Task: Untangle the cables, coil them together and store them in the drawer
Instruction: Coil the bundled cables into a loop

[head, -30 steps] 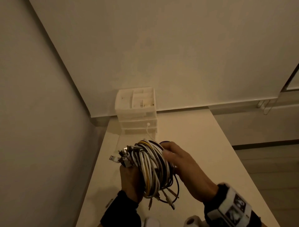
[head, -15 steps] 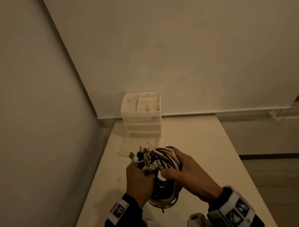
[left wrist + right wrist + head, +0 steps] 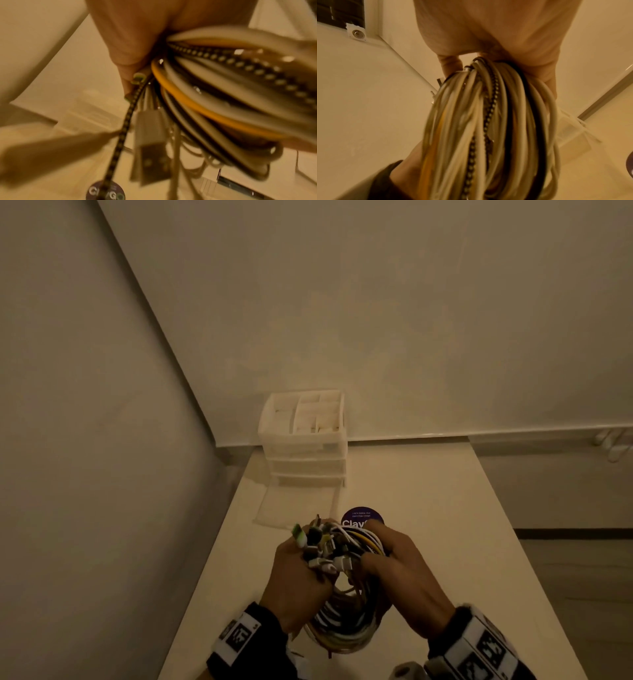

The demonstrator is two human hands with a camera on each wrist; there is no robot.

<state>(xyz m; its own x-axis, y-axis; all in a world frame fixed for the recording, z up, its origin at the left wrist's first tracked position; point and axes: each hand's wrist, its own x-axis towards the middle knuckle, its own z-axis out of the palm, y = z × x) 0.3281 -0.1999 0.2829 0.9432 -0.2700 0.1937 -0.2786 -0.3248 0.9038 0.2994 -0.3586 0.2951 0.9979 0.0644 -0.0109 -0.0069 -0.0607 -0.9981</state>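
Cables (image 3: 346,625) coiled, gripped tight in left hand (image 3: 298,580) and right hand (image 3: 404,583); drawer (image 3: 294,506) probably open already, just needs stashing.

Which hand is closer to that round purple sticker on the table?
Right. The right hand grips the cable bundle just beside the purple sticker; the left hand holds the plug ends farther left.

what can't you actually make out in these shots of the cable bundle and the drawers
- Cable count: the coiled cable bundle overlaps itself and both hands cover part of it in the head view.
- Bottom drawer contents: pulled out, but too dim and pale to read.
- Purple disc label: the bundle cuts off the word.
- Left hand fingers: hidden behind the plugs; the left wrist view is blurred.
- Right hand fingertips: buried in the coil.
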